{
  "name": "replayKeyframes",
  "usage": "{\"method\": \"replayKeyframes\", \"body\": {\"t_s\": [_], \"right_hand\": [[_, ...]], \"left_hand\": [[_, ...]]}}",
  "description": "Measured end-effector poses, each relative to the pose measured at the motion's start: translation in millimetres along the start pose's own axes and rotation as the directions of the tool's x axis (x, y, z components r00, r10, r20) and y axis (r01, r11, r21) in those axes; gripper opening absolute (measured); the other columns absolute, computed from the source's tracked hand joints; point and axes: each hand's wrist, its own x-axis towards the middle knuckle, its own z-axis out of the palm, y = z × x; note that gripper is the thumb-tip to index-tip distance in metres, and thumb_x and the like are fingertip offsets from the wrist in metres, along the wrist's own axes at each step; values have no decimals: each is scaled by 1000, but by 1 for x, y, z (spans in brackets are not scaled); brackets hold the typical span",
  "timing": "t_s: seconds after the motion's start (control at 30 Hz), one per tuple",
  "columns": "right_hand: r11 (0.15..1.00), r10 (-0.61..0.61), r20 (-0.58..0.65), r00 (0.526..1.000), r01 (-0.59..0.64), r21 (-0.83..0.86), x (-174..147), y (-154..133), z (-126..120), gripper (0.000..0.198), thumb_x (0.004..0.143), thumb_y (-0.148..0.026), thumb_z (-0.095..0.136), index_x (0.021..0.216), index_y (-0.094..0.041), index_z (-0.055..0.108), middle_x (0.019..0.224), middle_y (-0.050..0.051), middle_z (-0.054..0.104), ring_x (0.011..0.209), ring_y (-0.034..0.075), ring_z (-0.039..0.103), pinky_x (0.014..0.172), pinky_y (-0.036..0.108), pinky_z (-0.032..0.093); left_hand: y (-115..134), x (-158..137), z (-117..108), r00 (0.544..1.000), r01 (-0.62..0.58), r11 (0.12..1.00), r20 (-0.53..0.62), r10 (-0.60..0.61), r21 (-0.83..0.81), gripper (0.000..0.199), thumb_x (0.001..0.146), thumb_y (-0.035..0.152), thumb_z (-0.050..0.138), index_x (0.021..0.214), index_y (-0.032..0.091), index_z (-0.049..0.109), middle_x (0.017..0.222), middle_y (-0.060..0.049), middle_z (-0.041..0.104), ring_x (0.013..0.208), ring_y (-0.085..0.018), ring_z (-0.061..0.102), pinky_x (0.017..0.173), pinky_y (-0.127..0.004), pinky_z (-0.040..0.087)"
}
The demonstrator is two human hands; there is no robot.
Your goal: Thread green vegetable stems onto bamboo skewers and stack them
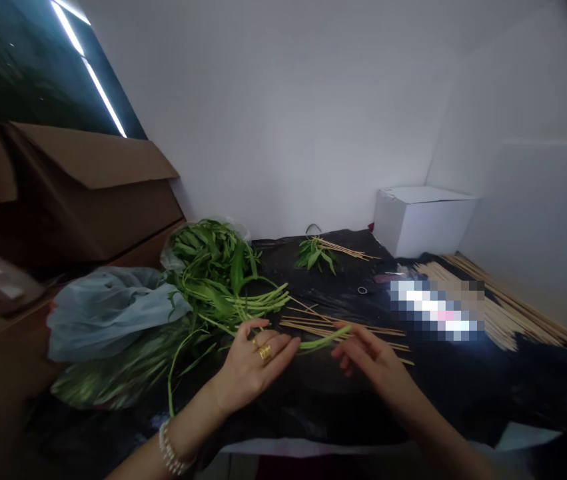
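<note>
The stem [320, 343] spans crosswise between both hands, its long axis rising rightward: the left hand [259, 363], fingers closed, holds its left end, while the right hand [367, 355], loosely curled, touches the raised tip, though whether it pinches cannot be told. Sticks [308, 326] lie just beyond, partly behind the hands; greens [218, 270] crowd the left hand's far side, with a leafy bunch [313, 255] farther back, apart.
</note>
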Motion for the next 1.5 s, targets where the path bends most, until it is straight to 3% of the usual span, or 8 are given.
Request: {"method": "replayKeyframes", "body": {"t_s": [0.13, 0.27, 0.43, 0.6, 0.73, 0.93, 1.23, 1.5], "right_hand": [[976, 104, -50, 993, -92, 198, -3, 5, 9, 39, 77, -54, 68, 87, -17, 69, 66, 2, 64, 55, 10, 53, 53, 22, 41], [969, 128, -3, 992, -124, 212, -2, 11, 10, 36, 73, -51, 74, 84, -17, 71, 65, 2, 65, 54, 9, 53, 52, 21, 39], [940, 151, -29, 988, -134, 315, 1, 14, 19, 36, 76, -51, 72, 89, -17, 73, 67, 3, 67, 54, 9, 55, 52, 21, 40], [923, 142, -21, 990, -124, 365, 6, 19, 24, 37, 74, -50, 73, 90, -17, 74, 65, 3, 67, 52, 9, 55, 51, 21, 40], [916, 141, 0, 990, -131, 380, 8, 23, 26, 34, 76, -48, 73, 93, -17, 73, 66, 3, 68, 53, 9, 56, 52, 21, 40], [942, 104, 2, 995, -99, 322, 5, 18, 34, 35, 74, -46, 75, 92, -17, 71, 69, 3, 69, 57, 11, 58, 55, 23, 44], [959, 78, -12, 997, -71, 273, 0, 19, 36, 35, 73, -48, 75, 93, -19, 73, 73, 5, 71, 62, 13, 60, 60, 25, 47], [958, 70, -9, 997, -65, 278, -1, 23, 38, 32, 75, -45, 74, 94, -19, 73, 75, 5, 72, 64, 14, 62, 61, 26, 48]], "left_hand": [[8, -5, -6, 999, -30, 999, 20, 30, -27, 29, 91, 7, 50, 119, 14, 59, 95, -4, 74, 87, -13, 64, 101, -42, 35], [1, -11, -7, 999, -30, 999, 21, 31, -10, 34, 91, 6, 50, 123, 15, 58, 100, -5, 74, 97, -15, 64, 109, -44, 30], [-9, -22, 1, 969, 223, 970, -133, -209, 102, 47, 83, 4, 60, 127, 21, 57, 121, -11, 65, 121, -27, 54, 110, -58, 27], [-8, -36, 1, 876, 403, 913, -313, -366, 59, 44, 75, 1, 67, 114, 21, 62, 105, -10, 65, 105, -25, 60, 97, -51, 44], [5, -40, 1, 899, 372, 928, -258, -354, 20, 35, 75, 4, 71, 105, 22, 64, 91, -5, 66, 92, -21, 61, 85, -43, 48], [26, -29, 13, 933, 312, 949, -176, -314, -43, 31, 77, 11, 73, 104, 25, 67, 94, -3, 72, 94, -20, 61, 87, -41, 43], [39, -22, 30, 922, 360, 931, -127, -365, -57, 30, 88, 15, 60, 116, 26, 63, 102, -2, 74, 97, -19, 64, 83, -39, 42], [42, -13, 36, 908, 377, 916, -136, -395, -139, 26, 86, 10, 60, 108, 22, 64, 93, -2, 74, 91, -18, 63, 81, -38, 39]]}}
